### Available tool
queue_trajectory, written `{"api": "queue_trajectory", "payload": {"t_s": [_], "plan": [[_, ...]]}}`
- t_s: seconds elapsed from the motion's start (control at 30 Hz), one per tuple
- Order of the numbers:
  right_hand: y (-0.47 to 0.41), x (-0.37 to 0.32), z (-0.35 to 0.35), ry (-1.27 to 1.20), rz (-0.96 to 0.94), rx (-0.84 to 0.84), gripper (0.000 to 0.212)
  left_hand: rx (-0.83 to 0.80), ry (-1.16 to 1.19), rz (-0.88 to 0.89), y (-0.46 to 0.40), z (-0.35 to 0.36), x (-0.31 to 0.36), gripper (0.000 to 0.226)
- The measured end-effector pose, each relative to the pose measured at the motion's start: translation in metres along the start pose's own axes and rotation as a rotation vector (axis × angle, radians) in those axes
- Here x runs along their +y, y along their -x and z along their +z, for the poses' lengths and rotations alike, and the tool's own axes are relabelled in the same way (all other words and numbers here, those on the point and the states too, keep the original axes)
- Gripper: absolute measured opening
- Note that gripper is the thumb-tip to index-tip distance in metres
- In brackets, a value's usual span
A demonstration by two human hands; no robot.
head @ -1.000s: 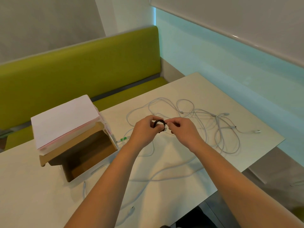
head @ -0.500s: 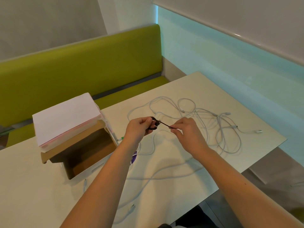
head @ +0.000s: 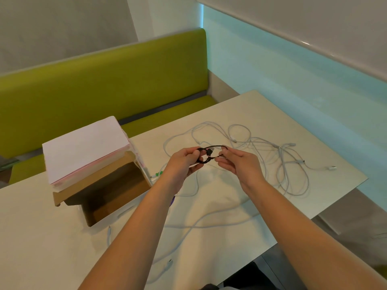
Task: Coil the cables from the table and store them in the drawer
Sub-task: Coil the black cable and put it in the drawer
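The table (head: 240, 114) and the open cardboard drawer (head: 109, 197) at its nine o'clock lie as before, white cables (head: 280, 164) still sprawled toward three o'clock. Half a second ago the black cable (head: 211, 147) ran taut between the hands; now it arcs in loops above the table's middle. The left hand (head: 184, 164) grips the coil, the right hand (head: 238, 164) pinches its strand. The drawer's interior is shadowed; forearms cover some white cable.

green bench (head: 100, 84) behind table | white paper stack (head: 83, 147) atop box
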State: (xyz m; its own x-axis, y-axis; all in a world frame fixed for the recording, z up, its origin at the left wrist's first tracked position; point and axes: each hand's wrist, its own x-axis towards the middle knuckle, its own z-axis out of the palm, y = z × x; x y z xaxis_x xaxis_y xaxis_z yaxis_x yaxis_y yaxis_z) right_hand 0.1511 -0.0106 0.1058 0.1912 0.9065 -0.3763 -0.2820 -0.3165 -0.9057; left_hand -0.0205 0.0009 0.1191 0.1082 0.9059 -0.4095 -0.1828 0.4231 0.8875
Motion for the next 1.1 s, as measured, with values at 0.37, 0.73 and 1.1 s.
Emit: {"api": "queue_trajectory", "payload": {"t_s": [0.37, 0.73, 1.1], "plan": [[0.002, -0.006, 0.008, -0.023, 0.204, -0.113, 0.009, 0.068, -0.063, 0.022, 0.000, 0.008, -0.009, 0.014], [0.002, -0.010, 0.009, 0.000, 0.296, -0.172, 0.013, 0.009, -0.071, -0.017, 0.001, 0.011, -0.007, 0.016], [0.011, -0.012, 0.009, -0.133, 0.307, -0.431, 0.022, 0.007, -0.042, -0.010, 0.003, 0.016, -0.010, 0.016]]}}
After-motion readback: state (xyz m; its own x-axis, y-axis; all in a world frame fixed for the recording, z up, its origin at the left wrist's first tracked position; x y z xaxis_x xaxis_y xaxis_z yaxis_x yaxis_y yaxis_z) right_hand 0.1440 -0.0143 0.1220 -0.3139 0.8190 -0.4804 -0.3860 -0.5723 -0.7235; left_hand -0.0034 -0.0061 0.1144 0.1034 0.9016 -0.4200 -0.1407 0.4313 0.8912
